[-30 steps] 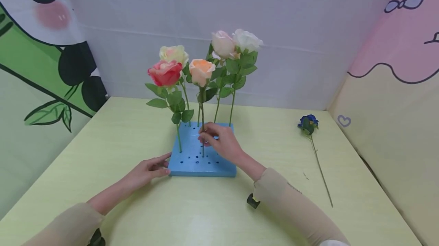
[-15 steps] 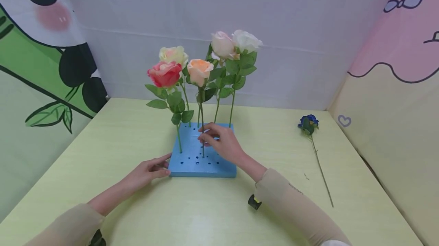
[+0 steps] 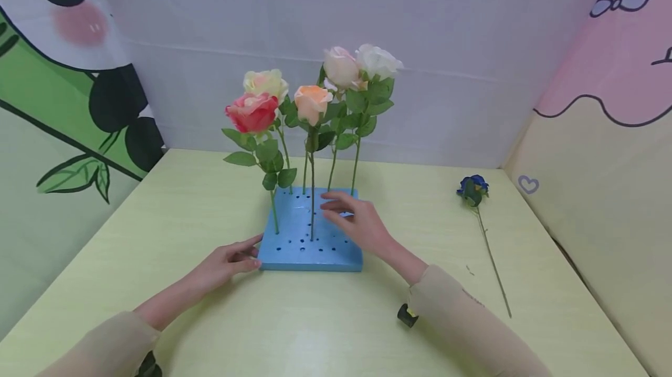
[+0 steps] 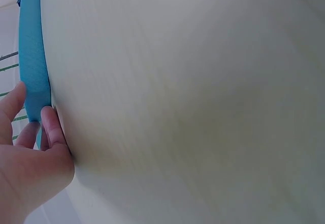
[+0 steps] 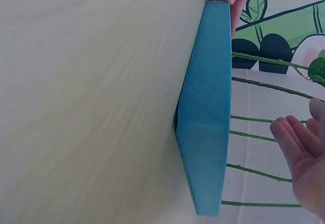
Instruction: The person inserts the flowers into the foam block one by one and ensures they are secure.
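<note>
A peach rose [image 3: 312,104] stands upright with its bare stem in a hole of the blue perforated board [image 3: 294,258]. My right hand [image 3: 359,222] is just right of that stem, its fingers loosely bent and apart from it. In the right wrist view, the right hand [image 5: 310,158] shows nothing between thumb and fingers. My left hand [image 3: 226,266] rests against the board's front left corner; in the left wrist view, the left hand [image 4: 33,168] touches the board's side with thumb and fingers. A red-pink rose [image 3: 253,113] stands in the board on the left.
Behind stand a cream rose [image 3: 266,83], a pale pink rose [image 3: 342,67] and a white rose [image 3: 378,62], all in the board. A blue rose [image 3: 473,189] lies on the table [image 3: 409,208] at the right. A white cloth [image 3: 446,73] hangs behind.
My right hand has let go of the peach rose's stem and moved a little right. The peach rose's head has shifted slightly up and right. The left hand has not moved.
</note>
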Available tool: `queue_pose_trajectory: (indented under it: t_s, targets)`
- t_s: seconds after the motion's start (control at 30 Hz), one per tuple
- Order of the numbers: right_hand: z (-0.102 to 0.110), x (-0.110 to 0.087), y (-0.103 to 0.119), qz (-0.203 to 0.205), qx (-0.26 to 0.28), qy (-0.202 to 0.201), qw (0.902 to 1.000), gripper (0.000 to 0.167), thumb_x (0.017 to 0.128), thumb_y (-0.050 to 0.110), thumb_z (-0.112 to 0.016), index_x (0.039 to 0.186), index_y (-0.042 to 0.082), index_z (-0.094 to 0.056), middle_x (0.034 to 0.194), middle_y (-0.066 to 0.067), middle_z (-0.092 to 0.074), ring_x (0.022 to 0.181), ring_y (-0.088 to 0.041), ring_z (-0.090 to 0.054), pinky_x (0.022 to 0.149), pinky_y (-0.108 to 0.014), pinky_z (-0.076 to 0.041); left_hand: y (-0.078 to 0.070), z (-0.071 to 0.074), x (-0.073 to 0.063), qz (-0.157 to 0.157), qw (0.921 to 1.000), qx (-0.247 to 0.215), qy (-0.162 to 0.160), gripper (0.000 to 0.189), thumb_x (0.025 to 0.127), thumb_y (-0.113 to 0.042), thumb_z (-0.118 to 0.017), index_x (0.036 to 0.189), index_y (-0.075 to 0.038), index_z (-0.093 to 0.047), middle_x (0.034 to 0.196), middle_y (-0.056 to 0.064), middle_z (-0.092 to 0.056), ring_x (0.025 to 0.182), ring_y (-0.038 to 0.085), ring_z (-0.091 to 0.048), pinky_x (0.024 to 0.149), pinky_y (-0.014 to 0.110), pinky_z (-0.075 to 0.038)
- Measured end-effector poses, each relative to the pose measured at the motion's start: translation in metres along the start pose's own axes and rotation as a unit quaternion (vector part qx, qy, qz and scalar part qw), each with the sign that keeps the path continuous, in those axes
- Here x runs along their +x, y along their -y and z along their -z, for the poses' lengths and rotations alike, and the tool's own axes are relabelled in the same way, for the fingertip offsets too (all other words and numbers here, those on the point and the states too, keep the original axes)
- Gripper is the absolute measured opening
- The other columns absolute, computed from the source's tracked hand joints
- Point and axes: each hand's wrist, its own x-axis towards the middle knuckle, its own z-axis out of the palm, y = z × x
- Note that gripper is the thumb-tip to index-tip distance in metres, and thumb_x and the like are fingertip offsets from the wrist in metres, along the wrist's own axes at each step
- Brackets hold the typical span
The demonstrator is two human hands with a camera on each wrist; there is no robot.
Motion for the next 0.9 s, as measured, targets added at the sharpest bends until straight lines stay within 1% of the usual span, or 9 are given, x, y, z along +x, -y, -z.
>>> queue_pose_trajectory:
  t_s: [0.17, 0.33, 0.53, 0.57, 0.73, 0.8, 0.9]
  targets:
    - [0.019, -0.013, -0.006, -0.014, -0.009, -0.011, 0.9998, 0.038, 0.096, 0.017, -0.065, 0.133, 0.013, -0.059, 0.121, -0.01, -0.072, 0.109, -0.018, -0.071, 0.088, -0.028, -0.057, 0.0, 0.0, 0.0, -0.001, 1.0, 0.004, -0.001, 0.068, 0.094, -0.036, -0.067, 0.153, -0.017, -0.038, 0.13, 0.012, -0.059, 0.112, 0.022, -0.057, 0.09, 0.032, -0.045]
    - [0.041, -0.028, -0.01, -0.033, -0.02, -0.026, 0.9989, 0.039, 0.096, 0.017, -0.065, 0.133, 0.012, -0.059, 0.121, -0.014, -0.071, 0.109, -0.022, -0.071, 0.086, -0.028, -0.057, 0.0, 0.0, 0.0, -0.003, 1.0, 0.004, 0.002, 0.068, 0.094, -0.035, -0.066, 0.153, -0.017, -0.038, 0.13, 0.012, -0.059, 0.112, 0.022, -0.056, 0.089, 0.033, -0.045]
    - [0.068, -0.044, -0.019, -0.068, -0.057, -0.044, 0.9951, 0.039, 0.096, 0.021, -0.065, 0.135, 0.017, -0.058, 0.122, -0.006, -0.072, 0.111, -0.02, -0.07, 0.086, -0.03, -0.058, -0.001, -0.001, -0.001, 0.005, 1.0, 0.005, 0.007, 0.069, 0.094, -0.037, -0.066, 0.154, -0.018, -0.037, 0.13, 0.012, -0.059, 0.112, 0.022, -0.056, 0.088, 0.032, -0.045]
    - [0.073, -0.047, -0.021, -0.071, -0.063, -0.048, 0.9943, 0.039, 0.096, 0.022, -0.065, 0.135, 0.018, -0.058, 0.122, -0.006, -0.072, 0.111, -0.02, -0.07, 0.086, -0.031, -0.058, -0.001, -0.001, -0.001, 0.006, 0.9999, 0.004, 0.008, 0.069, 0.094, -0.037, -0.066, 0.154, -0.018, -0.036, 0.13, 0.012, -0.059, 0.112, 0.022, -0.056, 0.087, 0.032, -0.045]
    - [0.098, -0.061, -0.029, -0.077, -0.092, -0.071, 0.9902, 0.04, 0.096, 0.024, -0.065, 0.135, 0.018, -0.057, 0.123, -0.007, -0.071, 0.111, -0.022, -0.069, 0.086, -0.034, -0.058, -0.003, 0.0, -0.002, 0.006, 0.9999, 0.007, 0.008, 0.069, 0.095, -0.038, -0.065, 0.154, -0.018, -0.036, 0.13, 0.012, -0.058, 0.111, 0.022, -0.055, 0.085, 0.032, -0.044]
    - [0.108, -0.067, -0.032, -0.082, -0.106, -0.08, 0.9877, 0.041, 0.097, 0.025, -0.064, 0.136, 0.018, -0.057, 0.123, -0.008, -0.071, 0.111, -0.023, -0.069, 0.085, -0.032, -0.058, -0.004, 0.0, -0.002, 0.005, 0.9999, 0.006, 0.009, 0.068, 0.095, -0.037, -0.065, 0.154, -0.018, -0.036, 0.131, 0.013, -0.058, 0.111, 0.022, -0.055, 0.085, 0.032, -0.044]
    - [0.122, -0.078, -0.038, -0.094, -0.131, -0.09, 0.9829, 0.041, 0.097, 0.027, -0.063, 0.136, 0.017, -0.057, 0.123, -0.008, -0.071, 0.111, -0.023, -0.069, 0.084, -0.024, -0.056, -0.004, 0.001, -0.002, 0.007, 0.9999, 0.006, 0.012, 0.068, 0.095, -0.037, -0.065, 0.154, -0.018, -0.036, 0.132, 0.013, -0.058, 0.112, 0.023, -0.055, 0.084, 0.032, -0.044]
